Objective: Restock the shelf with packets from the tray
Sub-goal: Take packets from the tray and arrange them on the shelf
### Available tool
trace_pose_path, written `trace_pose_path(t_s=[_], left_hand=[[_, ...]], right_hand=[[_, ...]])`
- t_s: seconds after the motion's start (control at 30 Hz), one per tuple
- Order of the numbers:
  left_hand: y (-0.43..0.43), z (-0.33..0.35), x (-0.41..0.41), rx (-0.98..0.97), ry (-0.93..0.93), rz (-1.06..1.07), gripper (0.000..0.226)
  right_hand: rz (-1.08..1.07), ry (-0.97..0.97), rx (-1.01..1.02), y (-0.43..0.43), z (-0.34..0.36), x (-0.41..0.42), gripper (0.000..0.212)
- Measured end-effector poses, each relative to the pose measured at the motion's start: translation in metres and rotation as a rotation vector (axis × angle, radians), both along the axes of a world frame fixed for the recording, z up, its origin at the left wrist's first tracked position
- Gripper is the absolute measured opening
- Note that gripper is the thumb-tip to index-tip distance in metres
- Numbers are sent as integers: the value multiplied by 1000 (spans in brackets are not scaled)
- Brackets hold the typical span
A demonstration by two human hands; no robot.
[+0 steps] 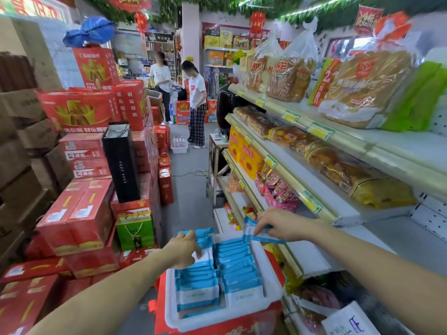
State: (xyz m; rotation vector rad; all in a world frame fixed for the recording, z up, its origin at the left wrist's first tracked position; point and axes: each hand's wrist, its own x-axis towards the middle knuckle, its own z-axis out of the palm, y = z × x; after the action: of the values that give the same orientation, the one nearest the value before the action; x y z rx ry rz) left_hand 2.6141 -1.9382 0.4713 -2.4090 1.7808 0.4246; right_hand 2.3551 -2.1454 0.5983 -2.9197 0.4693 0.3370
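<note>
A white tray (271, 281) sits on a red box at the bottom centre, filled with two rows of several blue-and-white packets (238, 269). My left hand (183, 250) reaches into the left row, its fingers curled round the far packets (202, 236) there. My right hand (280, 224) pinches one blue-and-white packet (251, 232) and holds it lifted above the tray's far right corner, beside the shelf (312, 252) on the right. That shelf level shows bare white board near my right forearm.
Shelves on the right carry bread bags (290, 73), yellow boxes (244, 153) and pink snack packs (278, 192). Red cartons (79, 213) are stacked along the left of the aisle. Two people (197, 102) stand far down the aisle. Grey floor runs between.
</note>
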Motion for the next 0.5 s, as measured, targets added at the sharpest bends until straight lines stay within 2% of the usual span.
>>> trace_pose_path(t_s=[0.27, 0.4, 0.5], left_hand=[[-2, -3, -4, 124, 25, -57, 36], [4, -8, -3, 123, 92, -95, 58], [5, -8, 1, 71, 46, -121, 67]], right_hand=[[-14, 7, 36, 2, 5, -1, 44], [-30, -5, 84, 5, 13, -5, 43], [-53, -24, 96, 7, 19, -9, 42]])
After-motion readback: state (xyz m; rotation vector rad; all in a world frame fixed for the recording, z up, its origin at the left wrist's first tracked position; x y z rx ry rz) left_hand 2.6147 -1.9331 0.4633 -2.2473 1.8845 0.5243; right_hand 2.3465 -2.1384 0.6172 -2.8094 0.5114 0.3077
